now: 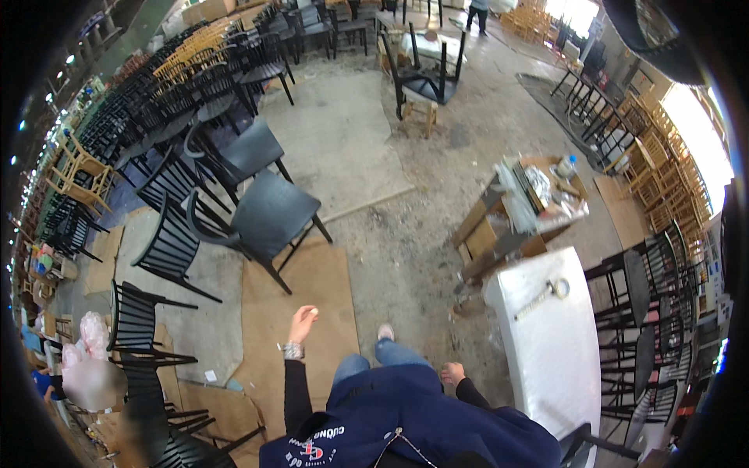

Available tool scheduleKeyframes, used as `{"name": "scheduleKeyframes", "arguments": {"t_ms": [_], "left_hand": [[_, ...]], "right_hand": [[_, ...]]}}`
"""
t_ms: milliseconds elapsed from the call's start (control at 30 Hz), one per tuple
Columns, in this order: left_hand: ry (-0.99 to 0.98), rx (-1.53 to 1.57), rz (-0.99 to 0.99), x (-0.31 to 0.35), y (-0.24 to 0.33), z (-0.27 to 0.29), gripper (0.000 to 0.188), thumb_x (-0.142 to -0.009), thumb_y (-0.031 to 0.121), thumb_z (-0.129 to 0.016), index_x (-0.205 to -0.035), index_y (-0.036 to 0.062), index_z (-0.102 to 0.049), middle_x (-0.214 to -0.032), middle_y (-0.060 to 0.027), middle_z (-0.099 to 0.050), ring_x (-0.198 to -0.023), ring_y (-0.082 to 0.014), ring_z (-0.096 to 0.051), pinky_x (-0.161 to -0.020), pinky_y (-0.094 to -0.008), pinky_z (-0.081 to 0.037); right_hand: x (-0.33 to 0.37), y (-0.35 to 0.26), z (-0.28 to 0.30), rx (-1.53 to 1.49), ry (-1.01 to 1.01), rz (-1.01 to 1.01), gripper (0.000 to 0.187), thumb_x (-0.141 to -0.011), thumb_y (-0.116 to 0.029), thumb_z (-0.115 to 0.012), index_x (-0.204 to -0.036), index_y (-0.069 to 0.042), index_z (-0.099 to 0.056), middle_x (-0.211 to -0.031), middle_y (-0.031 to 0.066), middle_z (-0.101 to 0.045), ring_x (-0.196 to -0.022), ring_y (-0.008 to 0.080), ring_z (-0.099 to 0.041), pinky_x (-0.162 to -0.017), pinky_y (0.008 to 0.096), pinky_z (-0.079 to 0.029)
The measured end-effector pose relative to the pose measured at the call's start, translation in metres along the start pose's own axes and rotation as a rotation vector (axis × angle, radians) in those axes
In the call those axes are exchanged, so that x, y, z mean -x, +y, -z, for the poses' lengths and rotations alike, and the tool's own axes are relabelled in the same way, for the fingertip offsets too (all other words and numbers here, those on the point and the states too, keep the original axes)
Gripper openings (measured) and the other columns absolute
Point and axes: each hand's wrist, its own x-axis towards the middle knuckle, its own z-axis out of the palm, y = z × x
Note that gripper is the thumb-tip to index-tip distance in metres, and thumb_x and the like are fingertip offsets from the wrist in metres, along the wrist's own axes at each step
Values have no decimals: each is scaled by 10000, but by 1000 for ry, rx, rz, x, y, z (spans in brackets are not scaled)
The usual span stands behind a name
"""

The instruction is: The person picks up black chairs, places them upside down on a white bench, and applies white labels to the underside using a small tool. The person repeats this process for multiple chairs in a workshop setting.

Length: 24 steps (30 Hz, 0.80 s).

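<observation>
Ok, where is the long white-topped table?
In the head view, the table stands at right, between the bare right hand and a row of black chairs.

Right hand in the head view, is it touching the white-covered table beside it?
Apart. The head view shows a strip of bare floor between the right hand and the near edge of the white-covered table.

Looks like a furniture workshop — crowded with black chairs (277,209) and pale wooden chairs (657,181) in stacks, fitted with a cluttered bench (473,216) — floored in stained concrete (406,265) under sheets of cardboard (328,288).
</observation>
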Motion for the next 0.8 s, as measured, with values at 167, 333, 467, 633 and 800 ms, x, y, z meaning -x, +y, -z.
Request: {"name": "scheduleKeyframes", "arguments": {"t_ms": [167, 333, 467, 633, 800], "left_hand": [[221, -57, -56, -72, 37, 101, 224, -857, 214, -578, -1026, 68, -576, -873, -25, -639, -770, -95, -604, -631, -224, -452], [419, -231, -90, -177, 54, 251, 236, -815, 146, -625, -991, -3, -574, -847, -54, -631, -754, -120, -580, -685, -262, -469], [856, -463, -98, -293, 69, 384, 378, -764, 267, -679, -992, -14, -573, -893, -165, -633, -832, -267, -602, -758, -339, -465], [1045, -669, 133, -400, 72, 471, 742, -640, 395, -741, -1193, -21, -469, -1165, -273, -517, -1082, -396, -489, -917, -435, -390], [783, -216, 103, -452, 53, 501, 808, -637, 338, -771, -1282, 9, -412, -1229, -160, -509, -1090, -269, -495, -898, -348, -384]], "right_hand": [[-29, -152, -83, 156, -138, 359, 153, -831, -153, -543, -918, -27, -549, -707, 71, -584, -553, 164, -554, -461, 294, -444], [-31, -265, -165, -29, -120, 580, 203, -835, -181, -553, -979, -39, -569, -761, 72, -624, -610, 139, -591, -500, 269, -458], [-23, -273, -219, 73, -51, 624, 184, -841, -177, -541, -955, -36, -572, -748, 69, -621, -615, 144, -593, -502, 269, -461], [13, -243, -285, 479, 11, 225, 236, -795, -188, -581, -947, -9, -610, -746, 87, -644, -641, 158, -625, -558, 303, -501], [57, -269, -348, 616, -34, 345, 327, -788, -277, -583, -1011, -41, -616, -865, 138, -663, -809, 243, -639, -720, 342, -495]]}}
